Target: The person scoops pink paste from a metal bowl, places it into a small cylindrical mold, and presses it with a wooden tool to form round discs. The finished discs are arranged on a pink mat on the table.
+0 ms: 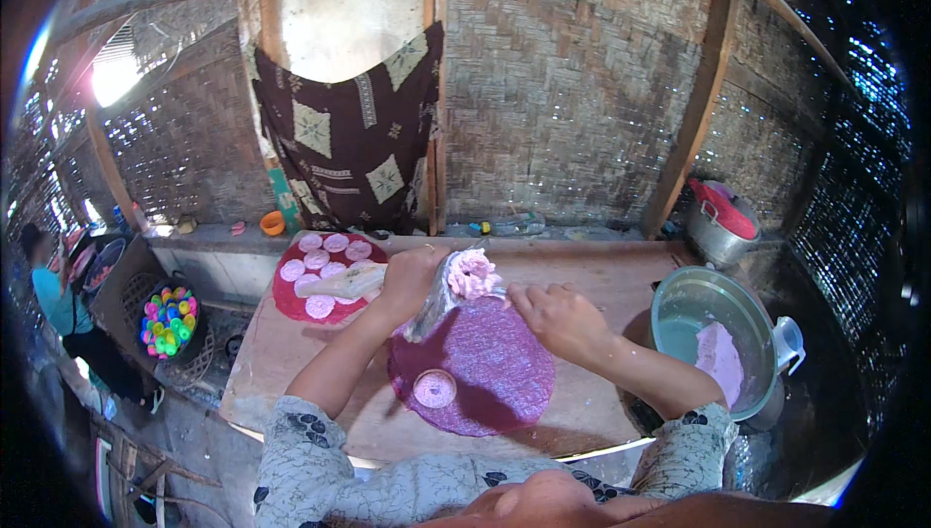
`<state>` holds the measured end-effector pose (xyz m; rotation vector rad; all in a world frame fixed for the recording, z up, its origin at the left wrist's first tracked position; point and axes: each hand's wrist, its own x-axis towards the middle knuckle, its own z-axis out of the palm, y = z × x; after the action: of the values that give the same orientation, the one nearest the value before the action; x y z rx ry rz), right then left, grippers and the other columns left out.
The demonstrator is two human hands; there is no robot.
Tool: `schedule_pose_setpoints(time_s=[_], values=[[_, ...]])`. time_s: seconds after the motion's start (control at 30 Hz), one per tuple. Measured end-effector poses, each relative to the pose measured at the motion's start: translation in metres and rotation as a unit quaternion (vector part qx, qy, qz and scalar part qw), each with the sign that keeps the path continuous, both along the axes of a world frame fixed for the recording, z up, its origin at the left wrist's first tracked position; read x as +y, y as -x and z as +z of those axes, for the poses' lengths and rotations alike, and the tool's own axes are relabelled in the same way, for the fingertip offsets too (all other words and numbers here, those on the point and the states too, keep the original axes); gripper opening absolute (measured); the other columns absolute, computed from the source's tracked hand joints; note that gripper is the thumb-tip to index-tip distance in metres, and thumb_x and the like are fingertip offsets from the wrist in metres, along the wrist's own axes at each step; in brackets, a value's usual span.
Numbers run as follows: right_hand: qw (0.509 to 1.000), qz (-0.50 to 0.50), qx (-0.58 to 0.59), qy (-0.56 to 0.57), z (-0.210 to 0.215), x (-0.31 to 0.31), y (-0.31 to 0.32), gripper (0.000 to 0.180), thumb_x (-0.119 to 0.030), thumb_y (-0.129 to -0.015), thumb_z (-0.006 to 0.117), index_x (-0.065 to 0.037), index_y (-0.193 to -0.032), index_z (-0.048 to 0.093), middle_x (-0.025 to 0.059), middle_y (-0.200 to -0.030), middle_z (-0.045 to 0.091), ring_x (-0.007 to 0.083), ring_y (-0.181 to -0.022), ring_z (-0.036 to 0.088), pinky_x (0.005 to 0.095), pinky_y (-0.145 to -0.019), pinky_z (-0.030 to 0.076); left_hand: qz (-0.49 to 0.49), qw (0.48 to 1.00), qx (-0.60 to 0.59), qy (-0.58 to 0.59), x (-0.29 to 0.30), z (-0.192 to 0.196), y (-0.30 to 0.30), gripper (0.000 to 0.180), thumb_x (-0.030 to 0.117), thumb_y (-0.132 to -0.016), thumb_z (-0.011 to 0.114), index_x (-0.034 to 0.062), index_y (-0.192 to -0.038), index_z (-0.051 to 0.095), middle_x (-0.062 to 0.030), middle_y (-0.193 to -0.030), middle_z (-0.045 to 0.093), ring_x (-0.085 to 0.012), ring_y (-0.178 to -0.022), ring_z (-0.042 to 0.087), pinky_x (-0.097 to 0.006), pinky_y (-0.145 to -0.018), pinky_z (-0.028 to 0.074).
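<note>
My left hand (411, 279) grips a clear plastic bag (433, 305) with a lump of pink dough (472, 272) bulging out of its top. My right hand (555, 318) reaches in from the right, and its fingertips touch the pink dough. Both hands hover over the far edge of a round purple tray (495, 373) that lies on a wooden table (601, 276). One flat pink disc (434, 388) sits on the tray's near left part.
A round red tray (285, 303) with several pink discs and a pale elongated thing lies at the left. A big pot (737, 305) with pink batter stands at the right, a lidded metal pot (720, 229) behind it. A basket of coloured pieces (169, 320) and another person (58, 300) are at the far left.
</note>
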<state>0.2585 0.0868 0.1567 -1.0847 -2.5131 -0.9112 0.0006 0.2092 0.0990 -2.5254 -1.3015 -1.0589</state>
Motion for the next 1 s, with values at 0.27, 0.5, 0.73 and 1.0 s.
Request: schedule_pose_setpoints(time_s=[0.27,0.5,0.73,1.0], values=[[0.998,-0.019,0.051,-0.042,0.076,-0.006,-0.015,0.034,-0.012,-0.082,0.058,-0.010,-0.116,0.062,0.0043,-0.076,0.060,0.0214,-0.066,0.065,0.0355,-0.060,0.052,0.079,0.993,-0.072,-0.047,0.007,0.011,0.035,0.045,0.048,-0.070,0.079,0.0109,-0.093,0.068,-0.0125,-0.084,0.070,-0.0348,-0.078,0.068,-0.044,-0.066,0.053],[0.998,0.048,-0.019,-0.034,0.074,0.006,0.008,0.021,-0.012,-0.084,0.057,-0.006,-0.105,0.061,0.0061,-0.078,0.064,0.0215,-0.065,0.068,0.0346,-0.058,0.053,0.054,0.994,-0.038,-0.091,-0.019,0.041,0.012,0.026,0.030,-0.077,0.071,0.0072,-0.085,0.063,-0.0153,-0.080,0.067,-0.0355,-0.075,0.067,-0.048,-0.064,0.051],[0.999,0.027,0.040,0.023,0.017,0.000,-0.002,0.027,-0.013,-0.085,0.060,-0.008,-0.111,0.064,0.0074,-0.079,0.065,0.0245,-0.066,0.068,0.0380,-0.054,0.053,0.000,0.999,-0.016,-0.032,-0.037,0.024,0.006,0.032,0.029,-0.078,0.072,0.0102,-0.104,0.070,-0.0128,-0.088,0.071,-0.0316,-0.080,0.069,-0.040,-0.068,0.054],[0.846,0.038,0.509,0.155,-0.011,0.012,-0.003,0.038,-0.011,-0.092,0.062,-0.012,-0.130,0.061,0.0219,-0.092,0.069,0.0385,-0.079,0.069,0.0468,-0.067,0.055,-0.115,0.970,-0.204,-0.065,-0.013,0.023,-0.006,0.024,0.011,-0.082,0.074,0.0074,-0.106,0.070,-0.0087,-0.101,0.071,-0.0244,-0.094,0.067,-0.034,-0.084,0.053]])
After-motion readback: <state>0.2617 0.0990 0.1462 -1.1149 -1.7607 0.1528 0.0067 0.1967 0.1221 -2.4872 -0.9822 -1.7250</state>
